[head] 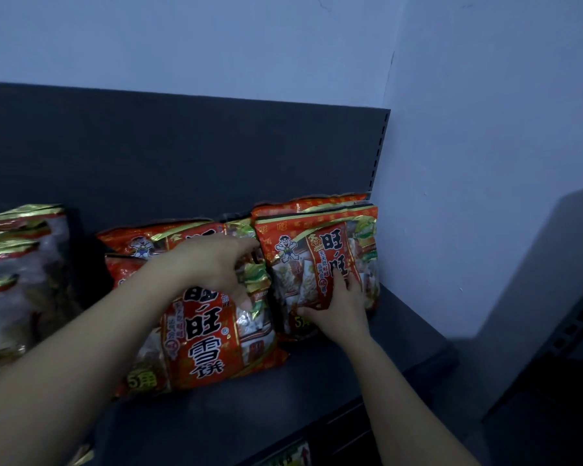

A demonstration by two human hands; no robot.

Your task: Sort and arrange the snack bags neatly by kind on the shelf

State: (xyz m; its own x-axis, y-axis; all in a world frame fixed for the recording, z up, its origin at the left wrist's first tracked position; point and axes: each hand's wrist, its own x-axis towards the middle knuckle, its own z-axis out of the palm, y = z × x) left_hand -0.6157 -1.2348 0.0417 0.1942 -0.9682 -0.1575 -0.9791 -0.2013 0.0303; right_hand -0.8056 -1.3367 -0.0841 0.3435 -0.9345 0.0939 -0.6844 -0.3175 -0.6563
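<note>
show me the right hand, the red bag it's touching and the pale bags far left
right hand (339,306): head view, back of the hand
red bag (285,248): head view, cartoon figure on its front
pale bags (11,297): head view, clear front of a lower bag

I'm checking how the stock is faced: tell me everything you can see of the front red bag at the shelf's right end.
The front red bag is glossy film, red with gold trim, a cartoon boy, large black characters and clear panels showing small packets. It stands upright at the dark shelf's right end, against a like bag behind. The right hand presses its lower front.
</note>
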